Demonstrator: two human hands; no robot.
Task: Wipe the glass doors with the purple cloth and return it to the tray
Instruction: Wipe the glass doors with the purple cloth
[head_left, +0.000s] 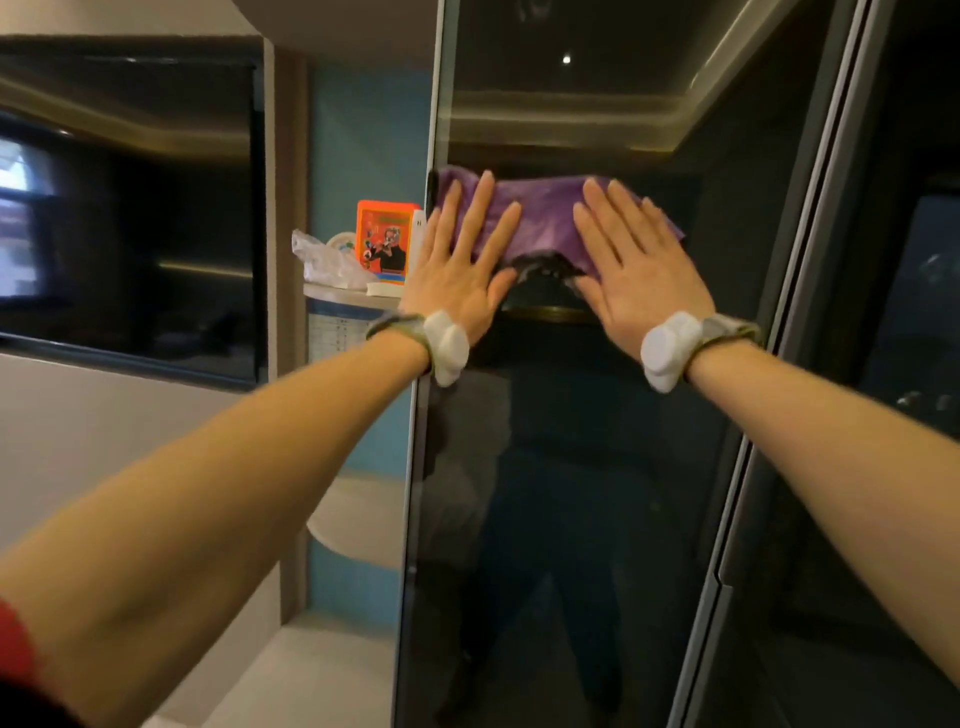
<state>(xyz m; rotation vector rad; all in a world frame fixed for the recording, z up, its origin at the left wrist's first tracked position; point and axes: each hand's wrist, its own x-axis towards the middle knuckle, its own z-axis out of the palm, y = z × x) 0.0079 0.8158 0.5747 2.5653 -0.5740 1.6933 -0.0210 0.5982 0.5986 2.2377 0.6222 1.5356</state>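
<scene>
Against the dark glass door (571, 467), about level with my face, the purple cloth (545, 218) is spread flat — its left end reaches the door's pale metal edge, its lower hem sags in a dark ragged curve between my hands. My left hand (462, 270) lies on the cloth's left part with the fingers splayed and straight, palm toward the glass, gripping nothing. My right hand (639, 275) lies the same way on the right part, fingers fanned wide and flat. Both arms are stretched out in front of me, and each wrist carries a strap with a white lump on it (447, 345). The pane gives back a dim reflection of a standing figure and of the lit ceiling recess. To the right, past a grey frame, stands a second glass door (883, 364). To the left of the door, a small rounded shelf (343, 297) holds an orange box (387, 241) and a crumpled plastic bag (322, 260) — beyond them a dark screen (130, 208) hangs on the wall.
</scene>
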